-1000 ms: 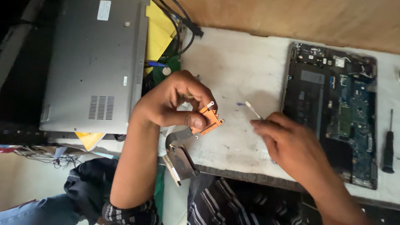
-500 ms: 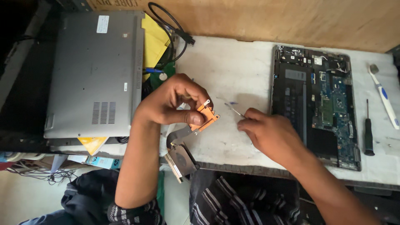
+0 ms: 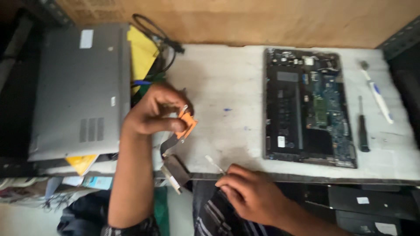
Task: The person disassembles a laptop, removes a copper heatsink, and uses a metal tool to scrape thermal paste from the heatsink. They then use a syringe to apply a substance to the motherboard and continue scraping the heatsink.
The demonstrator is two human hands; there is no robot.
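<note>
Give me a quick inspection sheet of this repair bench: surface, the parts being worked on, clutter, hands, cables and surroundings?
Surface: pale worktable, scuffed, with small blue marks.
Job's things: orange heat-sink part with a dark strip and fan housing hanging below it; thin swab stick.
Clutter: opened laptop with its boards exposed; closed grey laptop lying underside up; black screwdriver; white and blue toothbrush; yellow sheets.
Hands: left hand grips the orange part; right hand pinches the swab stick at the table's near edge.
Cables: black cable looped at the back.
Surroundings: brown board wall; dark shelf under the table.
</note>
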